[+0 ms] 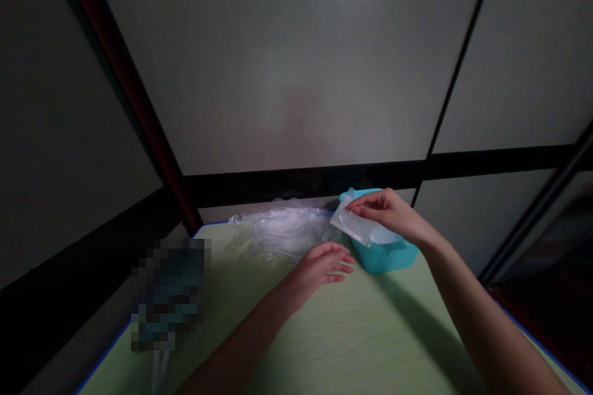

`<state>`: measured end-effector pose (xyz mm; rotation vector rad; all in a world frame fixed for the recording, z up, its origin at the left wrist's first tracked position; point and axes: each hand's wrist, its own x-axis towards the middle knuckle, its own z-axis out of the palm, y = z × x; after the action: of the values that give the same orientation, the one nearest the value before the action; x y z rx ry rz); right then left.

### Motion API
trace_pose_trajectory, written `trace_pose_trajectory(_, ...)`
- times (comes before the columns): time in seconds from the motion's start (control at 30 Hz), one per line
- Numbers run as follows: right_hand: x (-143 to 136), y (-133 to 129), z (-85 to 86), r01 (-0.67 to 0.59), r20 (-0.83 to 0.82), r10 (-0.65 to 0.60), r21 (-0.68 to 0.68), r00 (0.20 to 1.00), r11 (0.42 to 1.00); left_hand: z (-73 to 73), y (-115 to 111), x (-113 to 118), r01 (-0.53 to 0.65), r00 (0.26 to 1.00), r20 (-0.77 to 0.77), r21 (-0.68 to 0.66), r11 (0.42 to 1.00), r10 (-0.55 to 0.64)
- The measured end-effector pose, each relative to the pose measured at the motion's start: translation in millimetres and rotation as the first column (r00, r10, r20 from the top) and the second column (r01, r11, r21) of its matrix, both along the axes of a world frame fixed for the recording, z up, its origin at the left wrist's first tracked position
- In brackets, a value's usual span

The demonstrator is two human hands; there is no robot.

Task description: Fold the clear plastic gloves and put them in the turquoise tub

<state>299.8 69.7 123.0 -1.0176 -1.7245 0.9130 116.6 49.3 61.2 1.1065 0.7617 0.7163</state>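
Note:
My right hand (pixel 384 208) pinches a small clear plastic packet (pixel 348 222) between thumb and fingers, above a turquoise basket (pixel 389 259). More clear, whitish plastic lies in the basket's mouth, partly behind the hand. Just left of the basket, my left hand (pixel 327 264) hovers over the table with its fingers apart and nothing in it. Behind that hand spreads a heap of crumpled clear plastic bags (pixel 282 228).
The light green wood-grain table (pixel 361 333) has a blue edge. On its left side is a pixelated, blurred object (pixel 171 290) with white strips below it. Grey panels (pixel 287 74) with black bands stand behind the table.

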Motion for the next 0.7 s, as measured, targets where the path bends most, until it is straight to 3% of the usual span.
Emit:
trace_pose_trajectory(0.2,28.3,3.5,9.7,0.130,0.006,-0.131,0.095,0.991,0.987,-9.3,20.4,45.5,-0.139,0.989,-0.050,0.049,0.989,0.142)
trace_pose_trajectory(0.4,33.5,0.9,12.4,0.189,-0.010,-0.189,0.123,0.982,0.974,-15.3,25.8,69.3,-0.159,0.984,-0.073,0.071,0.985,0.164)
trace_pose_trajectory(0.57,32.2,-3.3,16.2,0.206,-0.018,-0.205,0.120,0.979,0.971,-12.4,30.7,72.6,-0.181,0.983,-0.020,0.070,0.981,0.183)
trace_pose_trajectory(0.7,29.9,-6.4,18.4,0.202,-0.020,-0.201,0.126,0.979,0.971,-4.3,33.4,56.2,-0.191,0.981,0.041,0.082,0.978,0.188)
